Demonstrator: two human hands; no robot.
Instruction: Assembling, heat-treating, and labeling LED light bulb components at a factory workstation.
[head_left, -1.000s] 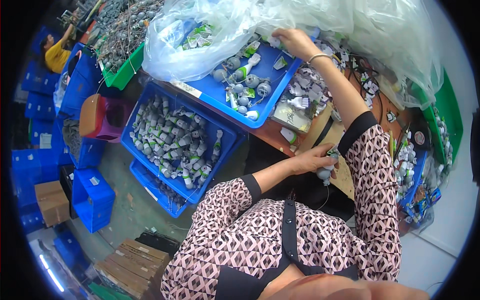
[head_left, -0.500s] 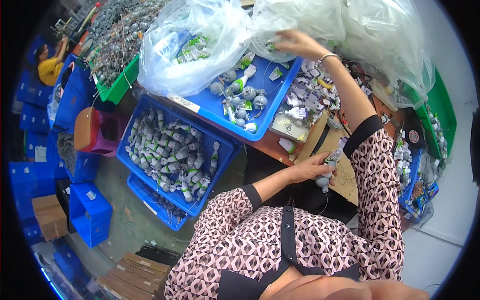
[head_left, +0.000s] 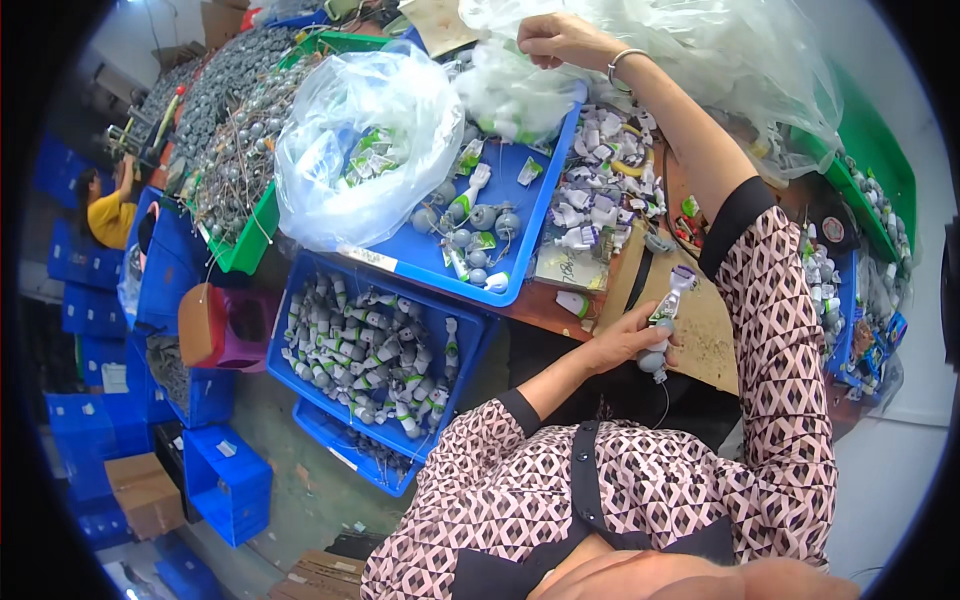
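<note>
My left hand (head_left: 630, 338) is closed around a small part with a white forked top and a grey rounded body (head_left: 652, 360), held above the brown board in front of my chest. A thin wire hangs from its lower end. Over the far side, my right hand (head_left: 565, 42) has its fingers curled at a clear plastic bag (head_left: 505, 85); whatever lies between the fingertips is hidden. Below that bag, a blue tray (head_left: 410, 268) holds loose grey balls (head_left: 482, 217), white forked pieces (head_left: 478, 180) and another open bag (head_left: 310, 190) with green-and-white pieces inside.
At left, a lower blue bin (head_left: 275, 350) is full of similar white-and-grey parts. White and purple pieces (head_left: 600, 205) lie heaped beside the tray. Green bins (head_left: 250, 245) stand at the left and far right. A red stool (head_left: 240, 325) and a co-worker in yellow (head_left: 108, 220) are further left.
My right hand has moved farther away and left, its fingers now curled. The left hand still holds the same part. The whole view has shifted slightly.
</note>
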